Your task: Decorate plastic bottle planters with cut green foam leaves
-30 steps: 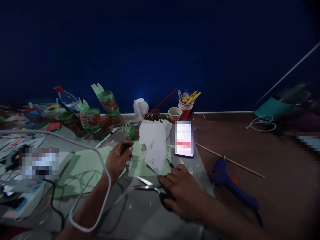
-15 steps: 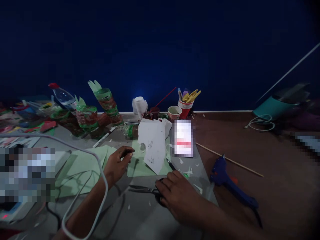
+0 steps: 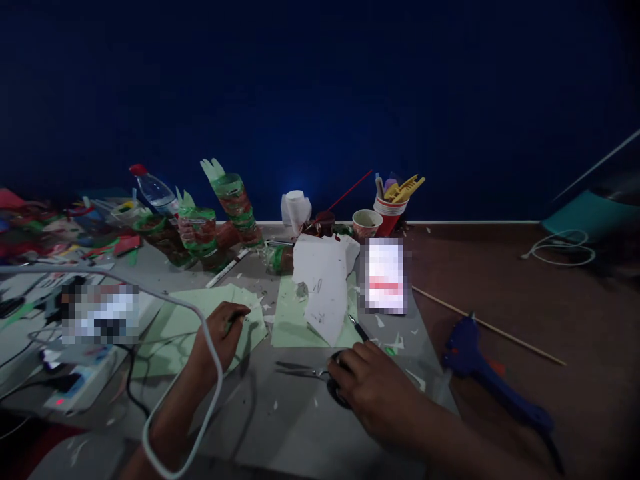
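My right hand (image 3: 373, 393) rests low on the grey table (image 3: 280, 433), its fingers closed over the dark handles of a pair of scissors (image 3: 300, 371). The blades point left and lie flat. My left hand (image 3: 220, 337) lies on a pale green paper sheet (image 3: 173, 333) with its fingers curled in a pinch; what they grip is too small to name. A white cable (image 3: 203, 333) loops over my left forearm. Just beyond the scissors lie a second green sheet (image 3: 290, 320), a white cut paper (image 3: 325, 287) and a dark pen (image 3: 358, 328).
A phone (image 3: 384, 277) lies right of the white paper. A blue glue gun (image 3: 483, 373) and a thin wooden stick (image 3: 490, 327) lie on the brown surface to the right. Decorated plastic bottles (image 3: 200, 230), a water bottle (image 3: 155, 190) and a red cup of tools (image 3: 390, 210) line the back. Clutter and cables fill the left.
My left hand drew back from the white paper onto the left green sheet. My right hand settled over the scissor handles and the blades closed. The view shifted, so everything sits further right.
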Demonstrator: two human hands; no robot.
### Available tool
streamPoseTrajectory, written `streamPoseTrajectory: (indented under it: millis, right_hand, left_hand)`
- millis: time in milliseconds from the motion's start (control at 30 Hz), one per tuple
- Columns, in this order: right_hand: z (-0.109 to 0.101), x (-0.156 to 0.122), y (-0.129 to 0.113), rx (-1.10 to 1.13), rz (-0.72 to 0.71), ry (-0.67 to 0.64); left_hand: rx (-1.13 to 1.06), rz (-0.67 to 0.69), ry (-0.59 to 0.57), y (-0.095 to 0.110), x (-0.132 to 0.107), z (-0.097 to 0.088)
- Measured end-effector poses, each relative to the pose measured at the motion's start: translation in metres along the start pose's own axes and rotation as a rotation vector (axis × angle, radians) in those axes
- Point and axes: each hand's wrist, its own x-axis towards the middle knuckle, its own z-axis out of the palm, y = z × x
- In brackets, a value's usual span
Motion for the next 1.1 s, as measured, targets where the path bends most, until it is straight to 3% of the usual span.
streamPoseTrajectory:
  millis: [167,333,600,1100]
  right_hand:
    - [-0.004,0.003,-0.001,0.026,-0.020,-0.056]
    - [-0.008,0.003,-0.001,0.099,0.006,-0.045]
    - [-0.011,0.003,0.005,0.141,0.060,-0.058]
    - [-0.008,0.003,0.007,0.179,0.097,-0.061]
  left_hand:
    - [0.111,0.061,-0.057,-0.005,0.003,0.009]
    - [0.173,0.016,-0.114,-0.013,0.006,0.012]
    - [0.325,0.048,-0.027,-0.016,0.012,0.009]
    - [0.603,0.152,-0.127,-0.015,0.023,0.021]
